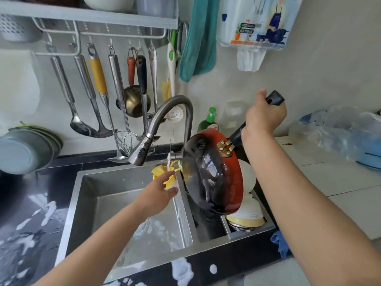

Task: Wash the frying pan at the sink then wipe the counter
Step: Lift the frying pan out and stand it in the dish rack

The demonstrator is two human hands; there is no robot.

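Head view, and the frying pan point(212, 172) is up in the air, tipped on edge over the divider between the two basins of the sink point(132, 195), blackened underside facing us and glistening wet. The right hand point(265, 115) has the black handle point(237, 137), fingers curled round it, thumb on top, the handle's end poking out beyond the fist. The left hand point(158, 193) reaches toward the yellow sponge point(165, 176) by the faucet point(165, 124); the fingers look to be closing on it, though I cannot tell if they truly pinch it yet.

That pan looks rigid and fairly heavy, and slick with water (suds are spattered all over the dark tabletop point(31, 223)), so the handle is the sensible hold, close to the brass bracket for leverage; grabbing the wet rim would likely slip. White bowls point(247, 213) sit stacked right under the pan in the small basin, so a dropped pan could chip them.

A blue cloth point(278, 242) lies at the sink's right corner, a likely candidate for the wiping, not yet begun.
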